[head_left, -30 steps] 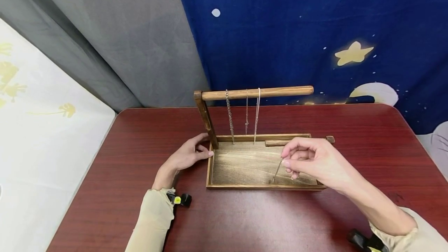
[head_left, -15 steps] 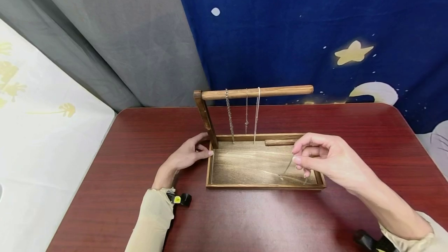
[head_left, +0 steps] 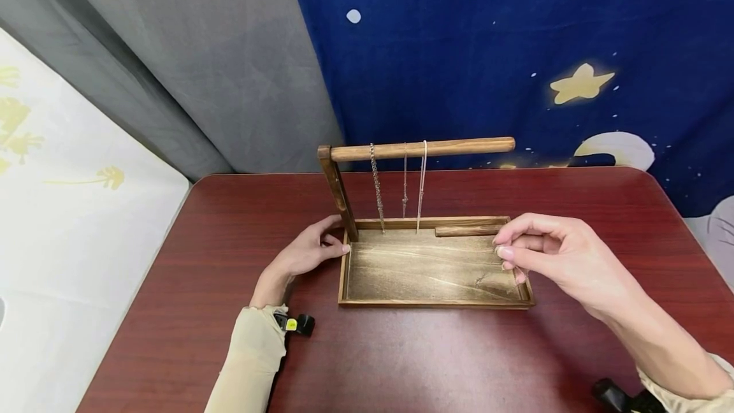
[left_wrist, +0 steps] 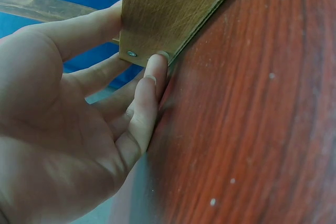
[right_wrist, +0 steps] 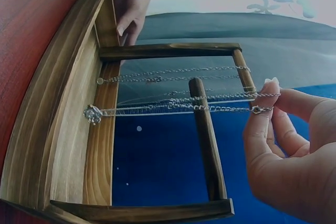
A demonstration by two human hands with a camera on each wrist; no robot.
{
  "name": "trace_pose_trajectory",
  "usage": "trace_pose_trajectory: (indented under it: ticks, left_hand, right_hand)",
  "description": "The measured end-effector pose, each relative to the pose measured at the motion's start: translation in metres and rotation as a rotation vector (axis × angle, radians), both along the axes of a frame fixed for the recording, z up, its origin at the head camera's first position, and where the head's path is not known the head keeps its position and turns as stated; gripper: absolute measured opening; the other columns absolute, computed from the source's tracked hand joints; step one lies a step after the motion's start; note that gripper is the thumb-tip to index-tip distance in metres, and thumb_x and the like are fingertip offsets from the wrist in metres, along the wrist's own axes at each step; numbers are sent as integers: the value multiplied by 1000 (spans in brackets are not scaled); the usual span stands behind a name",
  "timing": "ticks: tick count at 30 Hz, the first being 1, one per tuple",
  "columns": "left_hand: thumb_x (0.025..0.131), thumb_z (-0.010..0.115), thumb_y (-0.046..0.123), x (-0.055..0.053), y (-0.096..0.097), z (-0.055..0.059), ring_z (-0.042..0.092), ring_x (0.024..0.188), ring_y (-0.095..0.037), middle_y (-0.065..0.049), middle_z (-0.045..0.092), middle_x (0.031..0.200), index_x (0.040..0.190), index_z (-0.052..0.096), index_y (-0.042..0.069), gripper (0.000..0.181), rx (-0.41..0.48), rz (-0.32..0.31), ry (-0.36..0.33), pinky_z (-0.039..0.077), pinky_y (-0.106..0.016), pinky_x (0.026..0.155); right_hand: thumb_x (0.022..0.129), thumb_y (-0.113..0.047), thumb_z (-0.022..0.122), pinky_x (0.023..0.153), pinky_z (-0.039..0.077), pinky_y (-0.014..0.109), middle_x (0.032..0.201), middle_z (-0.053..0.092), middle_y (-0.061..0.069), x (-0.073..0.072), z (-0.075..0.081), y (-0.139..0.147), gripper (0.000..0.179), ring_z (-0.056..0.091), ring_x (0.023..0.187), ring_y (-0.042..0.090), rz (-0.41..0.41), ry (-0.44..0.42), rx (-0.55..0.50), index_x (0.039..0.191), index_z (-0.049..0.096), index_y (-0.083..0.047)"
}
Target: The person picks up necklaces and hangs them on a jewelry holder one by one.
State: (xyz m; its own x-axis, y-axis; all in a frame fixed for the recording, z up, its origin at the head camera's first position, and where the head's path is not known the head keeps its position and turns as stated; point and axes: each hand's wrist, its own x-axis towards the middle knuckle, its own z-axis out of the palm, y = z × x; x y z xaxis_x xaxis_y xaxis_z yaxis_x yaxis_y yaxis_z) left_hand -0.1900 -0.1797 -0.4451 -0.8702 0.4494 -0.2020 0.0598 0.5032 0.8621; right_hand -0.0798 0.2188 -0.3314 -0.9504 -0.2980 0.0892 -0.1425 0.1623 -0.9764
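Observation:
A wooden jewelry stand (head_left: 343, 289) has a shallow tray base and an upper bar (head_left: 470, 147) on a left post. My left hand (head_left: 306, 252) holds the tray's left end by the post, thumb at the wall; the left wrist view shows fingertips against its corner. Above the tray's right end, my right hand (head_left: 550, 257) pinches a thin silver chain (right_wrist: 226, 109) between thumb and index finger. The chain hangs down, its lower end (head_left: 480, 280) over the tray floor. On the upper bar hang a thick chain necklace (head_left: 376, 188), a finer one (head_left: 404, 187) and a pale one (head_left: 422, 187).
A shorter, lower bar (head_left: 459, 231) crosses the back right of the tray, beside my right hand. In the right wrist view a round ornament (right_wrist: 92, 114) shows near the tray wall. The stand sits on a dark red table (head_left: 258, 196) before a blue curtain (head_left: 459, 50).
My right hand has moved to the right and slightly up with the chain, from over the tray's middle right to its right end. The left hand and the hanging necklaces stay put.

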Motion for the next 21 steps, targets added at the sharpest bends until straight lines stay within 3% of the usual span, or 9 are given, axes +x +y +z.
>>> trace_pose_trajectory:
  ticks: [21]
  left_hand:
    - [93, 71, 13, 0, 0, 0, 64, 94, -20, -15, 68, 104, 152, 32, -1, 73, 25, 1, -6, 46, -34, 83]
  right_hand:
    - [89, 18, 59, 56, 54, 30, 108, 71, 16, 7, 1, 29, 26, 68, 78, 16, 55, 27, -142, 114, 63, 10]
